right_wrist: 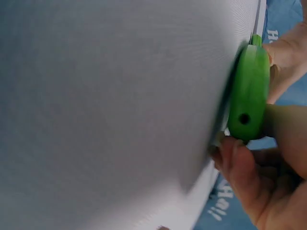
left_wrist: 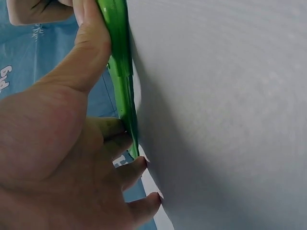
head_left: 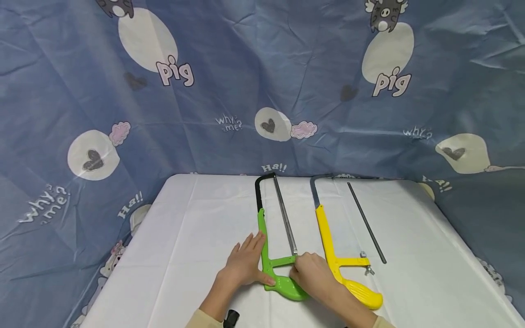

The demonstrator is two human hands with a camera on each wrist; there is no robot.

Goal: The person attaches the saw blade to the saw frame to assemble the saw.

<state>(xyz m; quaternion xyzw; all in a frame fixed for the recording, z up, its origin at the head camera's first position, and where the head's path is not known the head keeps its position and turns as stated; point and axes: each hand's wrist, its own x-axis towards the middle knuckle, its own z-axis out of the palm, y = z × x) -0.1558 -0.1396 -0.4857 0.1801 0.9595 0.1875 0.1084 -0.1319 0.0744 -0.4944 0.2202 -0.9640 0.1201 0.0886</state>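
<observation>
A green hacksaw (head_left: 287, 288) with a black front frame lies on the white-covered table, its grey blade (head_left: 284, 214) running along the open side. My left hand (head_left: 246, 263) is spread over the frame, thumb pressing near the handle and fingers stretched along the green bar; in the left wrist view some fingertips (left_wrist: 152, 200) touch the cloth. My right hand (head_left: 315, 277) has curled fingers at the outer end of the saw's short crossarm (head_left: 283, 261), by the blade's near end. Those fingers hide the fitting there. Seen from the right wrist, the green handle's butt lies beside the curled fingers.
Just right of the green saw lies a yellow hacksaw (head_left: 326, 234) with a wing nut (head_left: 369, 270) on its crossarm. Farther right is a loose dark blade (head_left: 366, 222). A blue printed curtain (head_left: 229, 82) hangs behind the table (head_left: 193, 223). A small black object (head_left: 231, 318) shows beside the left sleeve.
</observation>
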